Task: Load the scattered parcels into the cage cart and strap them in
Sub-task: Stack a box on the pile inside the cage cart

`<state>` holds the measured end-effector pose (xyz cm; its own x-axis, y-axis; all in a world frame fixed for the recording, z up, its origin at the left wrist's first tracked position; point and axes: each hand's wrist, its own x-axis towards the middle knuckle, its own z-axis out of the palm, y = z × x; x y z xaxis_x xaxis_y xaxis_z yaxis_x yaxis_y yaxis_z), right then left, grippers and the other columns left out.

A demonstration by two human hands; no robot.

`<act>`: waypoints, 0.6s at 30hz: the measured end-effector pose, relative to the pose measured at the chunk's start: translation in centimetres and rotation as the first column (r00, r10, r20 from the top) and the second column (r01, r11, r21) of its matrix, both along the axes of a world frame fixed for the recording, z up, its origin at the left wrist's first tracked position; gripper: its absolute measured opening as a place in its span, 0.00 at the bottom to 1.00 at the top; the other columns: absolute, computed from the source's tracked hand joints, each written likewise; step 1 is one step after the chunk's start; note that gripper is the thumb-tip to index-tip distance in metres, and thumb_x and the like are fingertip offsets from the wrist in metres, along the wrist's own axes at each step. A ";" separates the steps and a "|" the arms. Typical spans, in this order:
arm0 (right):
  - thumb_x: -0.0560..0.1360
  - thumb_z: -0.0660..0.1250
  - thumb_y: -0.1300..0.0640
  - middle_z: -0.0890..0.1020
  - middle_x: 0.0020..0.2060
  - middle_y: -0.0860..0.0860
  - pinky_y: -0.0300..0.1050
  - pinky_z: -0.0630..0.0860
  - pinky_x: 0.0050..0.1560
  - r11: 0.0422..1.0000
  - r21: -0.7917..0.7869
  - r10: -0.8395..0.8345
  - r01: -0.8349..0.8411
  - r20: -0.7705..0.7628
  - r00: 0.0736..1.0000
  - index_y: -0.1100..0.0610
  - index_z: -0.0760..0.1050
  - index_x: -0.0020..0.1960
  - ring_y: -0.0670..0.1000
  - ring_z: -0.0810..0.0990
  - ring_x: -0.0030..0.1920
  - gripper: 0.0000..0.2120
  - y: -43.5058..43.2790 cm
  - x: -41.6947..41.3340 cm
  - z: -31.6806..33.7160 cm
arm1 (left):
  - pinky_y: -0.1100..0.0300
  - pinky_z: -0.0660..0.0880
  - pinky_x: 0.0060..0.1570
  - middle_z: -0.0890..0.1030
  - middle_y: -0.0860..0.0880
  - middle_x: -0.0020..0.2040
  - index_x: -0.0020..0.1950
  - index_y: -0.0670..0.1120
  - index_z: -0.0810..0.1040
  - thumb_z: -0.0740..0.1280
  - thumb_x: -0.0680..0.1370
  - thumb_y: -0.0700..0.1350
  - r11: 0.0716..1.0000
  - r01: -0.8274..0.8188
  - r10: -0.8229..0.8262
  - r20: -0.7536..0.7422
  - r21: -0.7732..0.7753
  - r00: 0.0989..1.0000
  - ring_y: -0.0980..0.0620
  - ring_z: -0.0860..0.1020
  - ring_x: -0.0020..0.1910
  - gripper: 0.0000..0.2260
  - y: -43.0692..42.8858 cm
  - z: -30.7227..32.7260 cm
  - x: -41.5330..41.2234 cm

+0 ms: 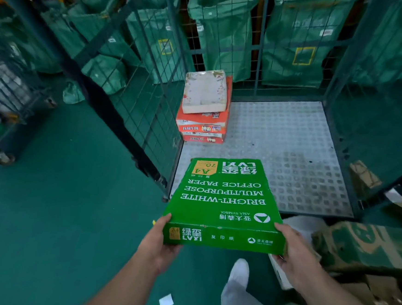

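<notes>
I hold a flat green box of A4 office paper [222,202] level in front of me. My left hand [161,240] grips its near left corner and my right hand [295,253] grips its near right corner. The box's far end reaches over the front edge of the cage cart's grey studded floor [287,144]. In the cart's back left corner stands a pile of orange boxes [203,128] with a pale floral box [204,91] lying on top. The cart's front side is open toward me.
Wire mesh walls [151,95] enclose the cart on the left, back and right. Green sacks [219,28] hang behind the mesh. More cardboard boxes [368,247] lie on the floor at my right. Another cart [8,113] stands at far left on the green floor.
</notes>
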<state>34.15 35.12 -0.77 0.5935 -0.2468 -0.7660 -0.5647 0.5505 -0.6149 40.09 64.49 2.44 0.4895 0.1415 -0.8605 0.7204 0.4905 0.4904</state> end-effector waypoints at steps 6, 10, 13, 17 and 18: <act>0.78 0.72 0.55 0.86 0.50 0.52 0.47 0.75 0.45 0.995 -0.075 0.074 -0.071 0.038 0.997 0.53 0.78 0.57 0.50 0.83 0.49 0.09 -2.6 12.6 2.1 | 0.44 0.78 0.60 0.84 0.36 0.58 0.67 0.40 0.78 0.74 0.76 0.54 0.990 -0.024 0.010 -0.100 -0.138 0.995 0.38 0.82 0.58 0.25 -2.9 -0.8 10.9; 0.78 0.72 0.56 0.85 0.52 0.50 0.47 0.77 0.48 0.981 -0.134 0.156 -0.143 0.089 0.984 0.52 0.77 0.59 0.49 0.83 0.52 0.11 -3.2 19.7 3.8 | 0.42 0.78 0.53 0.78 0.31 0.62 0.69 0.39 0.73 0.76 0.73 0.58 0.982 0.050 -0.077 -0.144 -0.181 0.987 0.34 0.79 0.60 0.33 -4.7 -0.4 16.7; 0.78 0.72 0.55 0.85 0.56 0.51 0.51 0.79 0.53 0.975 -0.150 0.178 -0.162 0.103 0.979 0.49 0.77 0.60 0.52 0.84 0.55 0.12 -2.9 23.9 4.2 | 0.45 0.80 0.50 0.80 0.30 0.59 0.68 0.37 0.73 0.74 0.76 0.54 0.987 0.032 -0.050 -0.111 -0.155 0.993 0.34 0.81 0.56 0.29 -5.6 -0.1 20.1; 0.79 0.71 0.54 0.84 0.56 0.51 0.48 0.78 0.45 0.968 -0.176 0.202 -0.180 0.112 0.973 0.50 0.75 0.63 0.51 0.83 0.54 0.13 -2.4 30.0 3.6 | 0.46 0.79 0.56 0.83 0.31 0.55 0.63 0.35 0.76 0.72 0.78 0.51 0.991 0.023 -0.026 -0.022 -0.133 0.999 0.36 0.83 0.57 0.22 -5.7 0.0 26.0; 0.80 0.70 0.54 0.83 0.56 0.51 0.47 0.79 0.44 0.968 -0.186 0.192 -0.169 0.110 0.975 0.50 0.74 0.63 0.50 0.83 0.54 0.13 -2.2 31.5 3.0 | 0.46 0.78 0.59 0.84 0.31 0.54 0.63 0.35 0.76 0.72 0.79 0.51 0.991 0.025 -0.027 -0.008 -0.133 1.000 0.36 0.82 0.57 0.22 -5.6 0.1 27.5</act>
